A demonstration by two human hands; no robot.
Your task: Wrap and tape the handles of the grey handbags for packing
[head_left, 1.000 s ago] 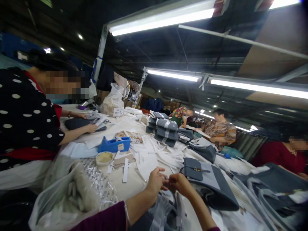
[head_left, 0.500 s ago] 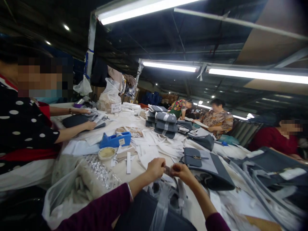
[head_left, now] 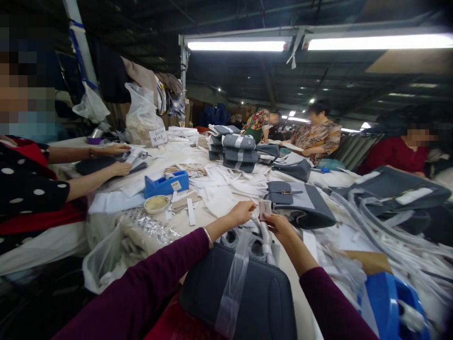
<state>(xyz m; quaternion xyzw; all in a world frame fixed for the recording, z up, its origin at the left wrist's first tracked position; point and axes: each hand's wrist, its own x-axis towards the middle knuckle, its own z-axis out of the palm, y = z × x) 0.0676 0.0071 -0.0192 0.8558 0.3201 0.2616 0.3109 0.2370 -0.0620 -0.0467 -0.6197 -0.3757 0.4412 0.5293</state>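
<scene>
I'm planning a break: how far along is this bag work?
The banded bags look done. In hand: the right hand holds a small pale piece beside the left hand, near a dark bag with a clear strip across it. Probably left: the buckled bag, with no band visible.

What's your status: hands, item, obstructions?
Right hand grips small packet. Left hand beside it, grip unclear. Dark bag nearer the body, strip across it. White scraps beyond.

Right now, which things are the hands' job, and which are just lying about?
Seems in the job: small pale square in the right hand; dark bag below, clear strip across it.

Likely lying about: blue tape dispenser; round tub; white strip.
</scene>
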